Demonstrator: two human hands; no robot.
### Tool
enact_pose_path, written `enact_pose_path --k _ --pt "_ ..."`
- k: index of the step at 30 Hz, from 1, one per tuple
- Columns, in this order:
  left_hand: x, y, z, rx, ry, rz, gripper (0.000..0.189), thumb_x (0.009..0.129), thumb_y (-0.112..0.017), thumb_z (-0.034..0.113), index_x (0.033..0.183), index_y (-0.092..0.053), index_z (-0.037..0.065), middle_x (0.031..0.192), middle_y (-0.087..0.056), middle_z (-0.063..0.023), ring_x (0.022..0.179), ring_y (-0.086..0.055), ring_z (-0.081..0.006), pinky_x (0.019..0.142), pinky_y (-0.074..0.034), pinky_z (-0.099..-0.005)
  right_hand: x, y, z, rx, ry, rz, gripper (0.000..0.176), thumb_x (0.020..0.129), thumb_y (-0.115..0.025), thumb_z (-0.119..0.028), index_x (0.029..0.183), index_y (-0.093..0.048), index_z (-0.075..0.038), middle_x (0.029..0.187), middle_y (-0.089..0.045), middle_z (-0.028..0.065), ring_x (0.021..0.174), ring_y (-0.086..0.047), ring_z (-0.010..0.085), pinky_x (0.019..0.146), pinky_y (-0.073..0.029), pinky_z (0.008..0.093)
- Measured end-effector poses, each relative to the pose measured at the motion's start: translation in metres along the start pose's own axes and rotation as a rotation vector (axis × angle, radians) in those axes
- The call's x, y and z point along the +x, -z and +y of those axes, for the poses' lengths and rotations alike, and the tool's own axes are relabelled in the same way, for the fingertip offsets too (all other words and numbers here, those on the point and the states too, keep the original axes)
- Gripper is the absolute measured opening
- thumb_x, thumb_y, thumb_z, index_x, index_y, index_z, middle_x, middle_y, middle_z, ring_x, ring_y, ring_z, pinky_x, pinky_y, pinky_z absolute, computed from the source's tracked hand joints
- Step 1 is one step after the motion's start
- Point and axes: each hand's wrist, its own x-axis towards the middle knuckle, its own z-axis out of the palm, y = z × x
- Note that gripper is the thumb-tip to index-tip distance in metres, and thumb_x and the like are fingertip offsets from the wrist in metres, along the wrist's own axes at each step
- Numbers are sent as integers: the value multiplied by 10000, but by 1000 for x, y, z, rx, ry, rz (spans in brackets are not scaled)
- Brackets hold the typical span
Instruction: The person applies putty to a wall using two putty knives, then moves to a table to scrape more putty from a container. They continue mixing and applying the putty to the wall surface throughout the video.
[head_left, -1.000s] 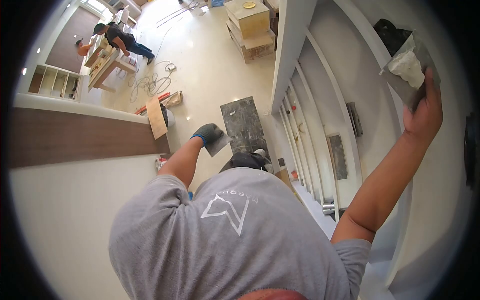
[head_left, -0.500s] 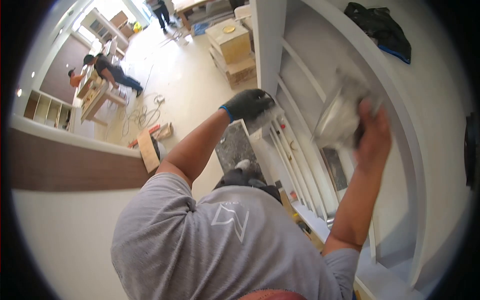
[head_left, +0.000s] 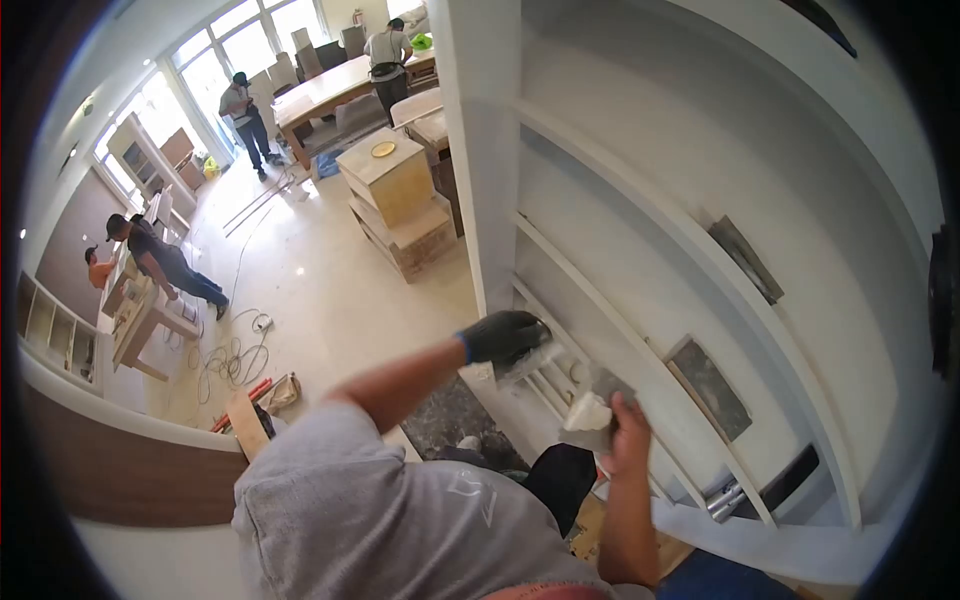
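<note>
A: In the head view, where's the putty [head_left: 588, 412]?
B: Right of the lower centre, on the plate [head_left: 612, 382]. The right hand [head_left: 630, 440] pinches the plate by its near edge, probably to leave the face free to carry the putty.
A: And the left hand [head_left: 502, 338]?
B: Gloved, near the centre, fingers curled together round the scraper [head_left: 522, 368]. I can't tell each finger's place; it's blurred.
A: Why so close?
B: Likely so the scraper can reach the putty easily. Both hands are by the white frame [head_left: 480, 150].
</note>
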Motion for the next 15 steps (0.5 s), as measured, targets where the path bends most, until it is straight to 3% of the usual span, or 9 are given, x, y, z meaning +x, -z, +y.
enact_pose_path --k 1,2,3,5,7,11,12,15 --pt "-11 -4 -17 -300 49 218 344 974 -505 347 1071 -649 50 910 -668 -81 794 -626 -193 767 -517 -352 12 -3 32 77 8 20 310 934 -623 -210 1180 -583 -26 1129 -647 97 1033 -630 227 880 -513 387" --pt "-27 -4 -20 -491 181 190 365 992 -480 369 1080 -654 60 898 -647 -45 795 -593 -122 756 -509 -319 21 -6 60 103 -92 31 329 940 -600 -220 1212 -572 -38 1136 -651 86 1040 -629 238 904 -504 400" --pt "-46 -3 -14 -612 223 164 385 1002 -453 386 1118 -655 79 959 -652 -69 851 -601 -129 780 -502 -309 26 -13 82 128 -191 38 349 946 -578 -230 1244 -561 -49 1143 -654 76 1046 -628 249 928 -495 413" --pt "-62 -5 -48 -437 155 145 412 998 -451 397 1136 -648 62 985 -652 -93 858 -604 -142 782 -501 -312 27 -39 107 149 -322 14 340 952 -563 -246 1238 -564 -61 1161 -647 80 1046 -630 251 923 -500 420" --pt "-87 12 -27 -102 102 186 432 994 -449 383 1158 -637 30 1032 -664 -131 880 -621 -170 798 -500 -328 19 -77 107 66 -252 -74 307 964 -545 -240 1227 -562 -80 1152 -646 75 1043 -633 243 915 -507 414" --pt "-127 66 21 -194 424 182 511 939 -530 439 1174 -627 -5 1078 -673 -190 948 -643 -270 861 -488 -379 29 -113 114 53 -221 -102 314 961 -560 -250 1232 -547 -90 1124 -648 60 1023 -636 230 899 -512 397" --pt "-123 70 -20 -56 319 232 544 894 -592 457 1178 -620 -6 1024 -681 -184 930 -647 -270 847 -498 -379 32 -119 116 46 -189 -116 317 959 -566 -256 1229 -547 -92 1119 -648 57 1017 -636 228 895 -513 394" --pt "-152 96 -45 408 208 331 545 870 -622 446 1153 -620 -20 1007 -681 -176 937 -649 -239 845 -504 -367 35 -147 104 -6 -118 -68 328 950 -587 -281 1208 -551 -81 1092 -652 62 993 -643 225 883 -515 392"
